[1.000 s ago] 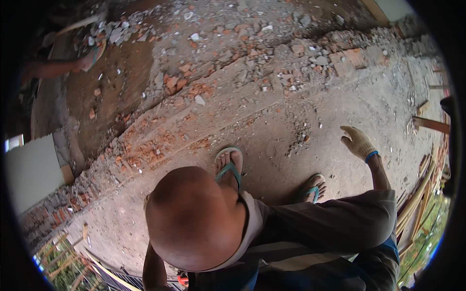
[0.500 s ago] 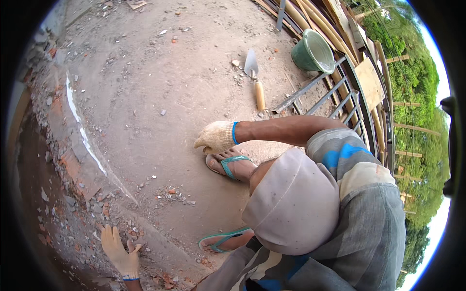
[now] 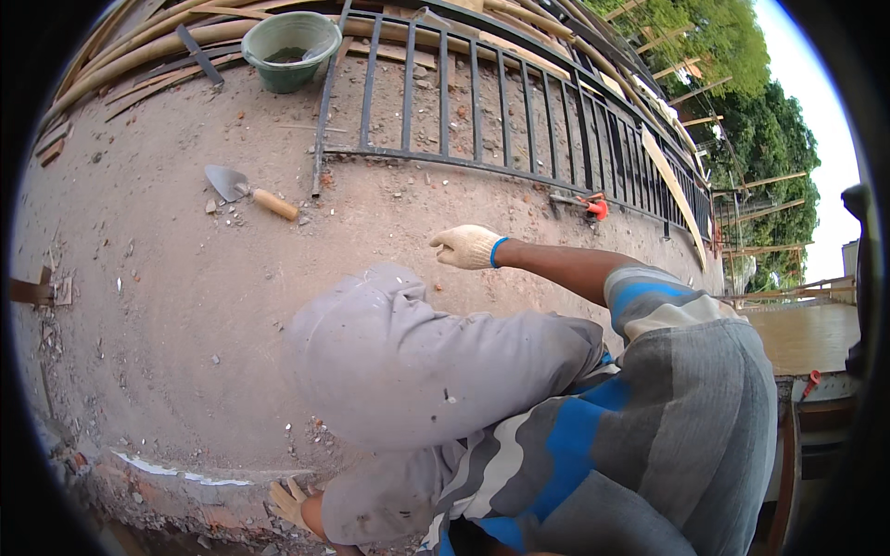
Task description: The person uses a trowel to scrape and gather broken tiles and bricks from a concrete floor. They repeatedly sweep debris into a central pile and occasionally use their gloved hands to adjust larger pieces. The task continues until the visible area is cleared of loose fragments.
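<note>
My right hand point(image 3: 468, 246), in a cream knitted glove with a blue cuff, hovers above the dusty ground beyond my bent knee. Its fingers are curled in, and nothing shows between them. My left hand point(image 3: 289, 505), gloved as well, rests with fingers spread at the rubble-strewn edge next to my lower leg. Part of it is hidden by my grey trousers point(image 3: 371, 361). Nearest to the right hand among the tools is a pointed trowel point(image 3: 250, 192) with a wooden handle, lying on the ground to its left.
A green bucket point(image 3: 289, 56) stands at the far left beside a black metal railing point(image 3: 445, 157) lying on the ground. Near the railing lies a tool with a red-orange part point(image 3: 596, 208). Bamboo poles point(image 3: 158, 51) and planks are piled behind. A broken edge point(image 3: 185, 510) with rubble runs along the bottom.
The view has swung to the right, bringing more railing into sight. My right hand has moved away from my sandalled foot; my knees now cover both feet. My left hand stays spread low down.
</note>
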`<state>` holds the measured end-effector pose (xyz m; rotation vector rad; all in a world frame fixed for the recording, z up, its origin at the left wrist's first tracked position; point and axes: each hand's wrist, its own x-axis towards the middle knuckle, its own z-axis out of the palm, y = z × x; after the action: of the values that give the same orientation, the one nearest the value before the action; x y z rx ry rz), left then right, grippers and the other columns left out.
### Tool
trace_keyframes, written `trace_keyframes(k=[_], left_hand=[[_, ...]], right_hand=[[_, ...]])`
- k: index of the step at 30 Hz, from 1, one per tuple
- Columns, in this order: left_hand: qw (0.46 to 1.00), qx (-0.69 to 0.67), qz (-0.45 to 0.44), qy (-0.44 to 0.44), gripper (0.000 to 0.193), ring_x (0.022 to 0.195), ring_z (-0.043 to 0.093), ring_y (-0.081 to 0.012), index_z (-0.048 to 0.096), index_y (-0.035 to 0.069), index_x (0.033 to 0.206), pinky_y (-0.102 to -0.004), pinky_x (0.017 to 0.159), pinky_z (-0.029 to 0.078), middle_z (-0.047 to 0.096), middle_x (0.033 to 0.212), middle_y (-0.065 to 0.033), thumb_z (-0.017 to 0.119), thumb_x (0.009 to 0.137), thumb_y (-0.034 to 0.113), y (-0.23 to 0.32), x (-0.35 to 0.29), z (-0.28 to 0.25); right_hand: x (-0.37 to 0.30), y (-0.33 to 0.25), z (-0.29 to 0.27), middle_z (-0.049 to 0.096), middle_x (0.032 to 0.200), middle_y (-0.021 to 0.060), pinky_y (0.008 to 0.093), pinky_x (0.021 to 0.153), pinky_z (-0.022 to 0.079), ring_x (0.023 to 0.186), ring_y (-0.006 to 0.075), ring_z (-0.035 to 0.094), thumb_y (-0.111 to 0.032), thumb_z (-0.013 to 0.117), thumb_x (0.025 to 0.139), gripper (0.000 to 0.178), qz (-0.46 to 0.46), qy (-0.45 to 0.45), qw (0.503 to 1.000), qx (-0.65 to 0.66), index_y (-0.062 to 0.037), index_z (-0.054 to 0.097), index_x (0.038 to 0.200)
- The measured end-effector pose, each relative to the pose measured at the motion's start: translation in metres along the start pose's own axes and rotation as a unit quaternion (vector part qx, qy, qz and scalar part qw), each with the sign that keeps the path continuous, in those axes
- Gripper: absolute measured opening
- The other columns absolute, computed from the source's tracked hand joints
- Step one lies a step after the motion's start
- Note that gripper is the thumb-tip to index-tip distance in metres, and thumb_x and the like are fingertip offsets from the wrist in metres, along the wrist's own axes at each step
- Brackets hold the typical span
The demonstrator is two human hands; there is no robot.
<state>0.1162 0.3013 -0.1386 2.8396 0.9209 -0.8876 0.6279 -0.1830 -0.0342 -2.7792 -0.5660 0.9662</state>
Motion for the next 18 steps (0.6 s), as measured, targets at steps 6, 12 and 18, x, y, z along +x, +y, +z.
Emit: trace_keyframes(k=[6, 12, 18], left_hand=[[0.995, 0.004, -0.018, 0.094, 0.069, 0.159, 0.042, -0.0393, 0.059, 0.0, 0.157, -0.0554, 0.134, 0.029, 0.045, 0.173, -0.0218, 0.068, 0.105, 0.044, -0.015, 0.014, 0.025], [0.993, -0.005, -0.03, 0.115, 0.068, 0.158, 0.044, -0.0395, 0.059, 0.0, 0.156, -0.0552, 0.133, 0.03, 0.046, 0.171, -0.0222, 0.068, 0.105, 0.043, -0.008, 0.02, 0.023], [0.992, -0.027, -0.037, 0.121, 0.067, 0.156, 0.045, -0.0396, 0.06, 0.0, 0.156, -0.055, 0.132, 0.031, 0.048, 0.17, -0.0225, 0.067, 0.106, 0.043, -0.005, 0.022, 0.022]], right_hand=[[-0.236, 0.168, 0.091, 0.078, 0.125, 0.0278, 0.0528, 0.107, 0.056, 0.121, 0.0452, 0.074, -0.039, 0.059, 0.096, 0.054, 0.272, -0.102, 0.957, -0.013, -0.0029, 0.078, 0.132], [-0.378, 0.222, 0.205, 0.081, 0.121, 0.0234, 0.0513, 0.094, 0.061, 0.111, 0.0422, 0.078, -0.032, 0.074, 0.093, 0.035, 0.083, -0.269, 0.96, 0.01, -0.0042, 0.08, 0.113], [-0.34, 0.211, 0.199, 0.078, 0.125, 0.0266, 0.0512, 0.095, 0.058, 0.114, 0.047, 0.073, -0.039, 0.075, 0.093, 0.046, 0.03, -0.119, 0.984, 0.131, -0.0035, 0.077, 0.122]])
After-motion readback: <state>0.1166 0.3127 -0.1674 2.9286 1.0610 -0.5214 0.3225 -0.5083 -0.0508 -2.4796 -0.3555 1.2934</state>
